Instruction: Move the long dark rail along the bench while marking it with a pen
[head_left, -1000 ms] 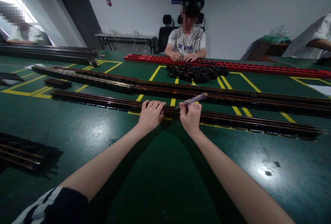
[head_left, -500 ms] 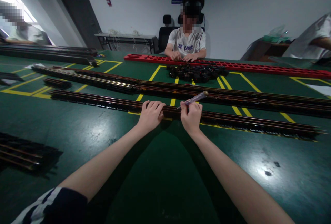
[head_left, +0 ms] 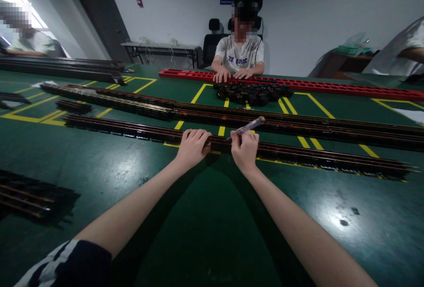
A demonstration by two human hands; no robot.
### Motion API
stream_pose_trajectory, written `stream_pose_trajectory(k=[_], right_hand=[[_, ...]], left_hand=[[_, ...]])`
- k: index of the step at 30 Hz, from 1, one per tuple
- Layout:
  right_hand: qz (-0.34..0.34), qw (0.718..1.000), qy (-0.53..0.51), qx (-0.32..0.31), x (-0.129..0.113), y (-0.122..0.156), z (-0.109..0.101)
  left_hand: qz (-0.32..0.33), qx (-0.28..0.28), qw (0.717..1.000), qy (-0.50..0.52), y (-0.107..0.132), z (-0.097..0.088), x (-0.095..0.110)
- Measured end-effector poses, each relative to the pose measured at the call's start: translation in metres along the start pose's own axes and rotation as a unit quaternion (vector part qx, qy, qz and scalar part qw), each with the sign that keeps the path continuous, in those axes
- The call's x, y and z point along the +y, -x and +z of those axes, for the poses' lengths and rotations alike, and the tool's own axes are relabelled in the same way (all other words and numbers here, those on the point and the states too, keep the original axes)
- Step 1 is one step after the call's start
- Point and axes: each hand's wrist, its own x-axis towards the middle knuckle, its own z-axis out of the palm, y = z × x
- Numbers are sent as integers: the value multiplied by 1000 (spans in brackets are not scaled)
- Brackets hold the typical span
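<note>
Across the green table in front of me lies a long black strip point(head_left: 149, 131) with thin copper-coloured rods along it. My left hand point(head_left: 193, 146) is closed over its middle part, fingers curled on the far side. Just to the right, my right hand point(head_left: 245, 148) grips a screwdriver point(head_left: 251, 124) with a see-through purplish handle. The handle slants up to the right, and its thin shaft points down left at the strip between my hands. Whether the tip touches the strip I cannot tell.
Beyond lie more long black strips point(head_left: 298, 126), a heap of small black parts point(head_left: 253, 92) and a long red rack point(head_left: 331, 87). A co-worker point(head_left: 240, 55) sits behind the rack, hands at it. Another bundle of strips point(head_left: 29, 196) is near left. Yellow lines mark the table point(head_left: 212, 234).
My hands and the screwdriver stay nearly where they were. Across the table, one of the co-worker's hands has shifted slightly left and nearer to me.
</note>
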Motion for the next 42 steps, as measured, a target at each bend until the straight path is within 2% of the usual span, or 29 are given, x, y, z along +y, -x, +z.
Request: stream_pose_trajectory(k=[8,27,42], right_hand=[[-13,1000,1,9,1,0,1],[-34,999,2,6,-2,1,0],[-7,999,3,32,1,0,1]], left_hand=[[0,5,1000,-17,1,4,0],[-24,8,999,-34,2,-1,1],[-25,18,999,-30,2,0,1]])
